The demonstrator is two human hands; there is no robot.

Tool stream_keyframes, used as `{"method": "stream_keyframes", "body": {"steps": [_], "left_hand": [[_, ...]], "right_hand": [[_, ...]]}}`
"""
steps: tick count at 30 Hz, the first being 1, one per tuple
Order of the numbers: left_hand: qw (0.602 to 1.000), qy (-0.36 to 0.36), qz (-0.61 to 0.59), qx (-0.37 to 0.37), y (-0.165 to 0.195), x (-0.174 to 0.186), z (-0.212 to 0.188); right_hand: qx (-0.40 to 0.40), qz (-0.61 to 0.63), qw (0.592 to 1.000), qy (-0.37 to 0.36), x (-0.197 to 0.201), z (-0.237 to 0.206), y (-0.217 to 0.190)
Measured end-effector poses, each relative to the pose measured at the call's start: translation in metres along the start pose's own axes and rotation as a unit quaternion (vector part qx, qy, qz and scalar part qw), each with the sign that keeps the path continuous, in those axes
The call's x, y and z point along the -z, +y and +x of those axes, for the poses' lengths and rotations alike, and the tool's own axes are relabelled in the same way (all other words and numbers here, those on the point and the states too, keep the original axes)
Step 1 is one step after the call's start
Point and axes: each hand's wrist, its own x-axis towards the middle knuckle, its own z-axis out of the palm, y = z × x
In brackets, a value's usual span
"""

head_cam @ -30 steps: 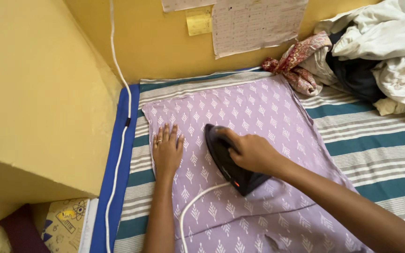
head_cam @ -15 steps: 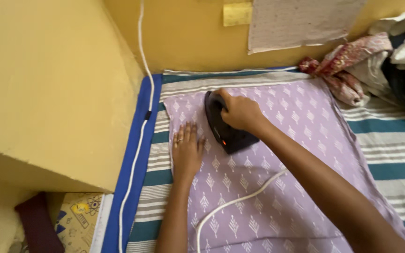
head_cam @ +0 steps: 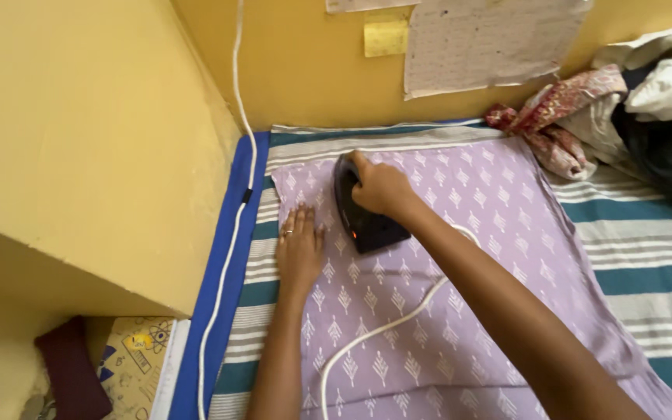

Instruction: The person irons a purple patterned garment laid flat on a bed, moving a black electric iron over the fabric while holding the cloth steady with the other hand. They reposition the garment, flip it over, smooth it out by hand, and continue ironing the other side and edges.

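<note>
Nearest, a white cord (head_cam: 386, 330) trails across the lilac cloth (head_cam: 468, 303) toward the iron (head_cam: 363, 214). Left of the iron, the left hand (head_cam: 299, 249) lies flat, fingers spread, near the cloth's left edge. The right hand (head_cam: 380, 189) grips the iron's handle, its nose close to the cloth's far left corner. Open cloth stretches right of the iron; beyond that, a clothes pile (head_cam: 631, 109).
</note>
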Motion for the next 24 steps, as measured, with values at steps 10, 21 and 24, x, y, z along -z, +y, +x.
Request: {"method": "stream_keyframes", "body": {"steps": [10, 21, 24], "left_hand": [[0.999, -0.037, -0.019, 0.034, -0.005, -0.007, 0.002], [0.984, 0.025, -0.159, 0.072, -0.022, -0.02, 0.003], [0.983, 0.041, -0.169, 0.066, -0.024, -0.023, 0.003]], "right_hand": [[0.043, 0.023, 0.992, -0.113, 0.076, -0.157, -0.036], [0.026, 0.0, 0.995, -0.092, 0.058, -0.108, -0.045], [0.014, -0.013, 0.998, -0.062, 0.029, -0.058, -0.038]]}}
